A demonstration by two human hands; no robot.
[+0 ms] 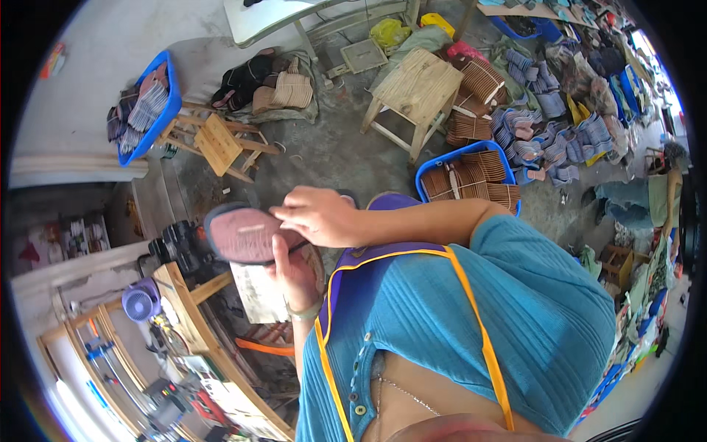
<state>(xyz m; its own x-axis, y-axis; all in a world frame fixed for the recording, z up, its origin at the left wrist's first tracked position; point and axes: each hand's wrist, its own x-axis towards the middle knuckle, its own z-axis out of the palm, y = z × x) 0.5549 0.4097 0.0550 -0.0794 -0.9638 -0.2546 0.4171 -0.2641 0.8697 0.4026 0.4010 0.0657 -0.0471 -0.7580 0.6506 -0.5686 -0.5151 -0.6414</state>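
A maroon shoe sole with a dark border is held in front of my body, flat face up, with a small pale mark near its middle. My left hand grips its near edge, thumb up along the side and the other fingers partly hidden; a band circles that wrist. From the right my right hand reaches across, fingers bent and pinched together at the sole's far edge. Whether anything small sits between those fingertips cannot be made out. Below the sole stands a whitish worn block or board.
A dark machine and wooden bench with a purple fan stand to the left. Beyond are a wooden stool, a small wooden chair, blue crates of soles and bundled soles.
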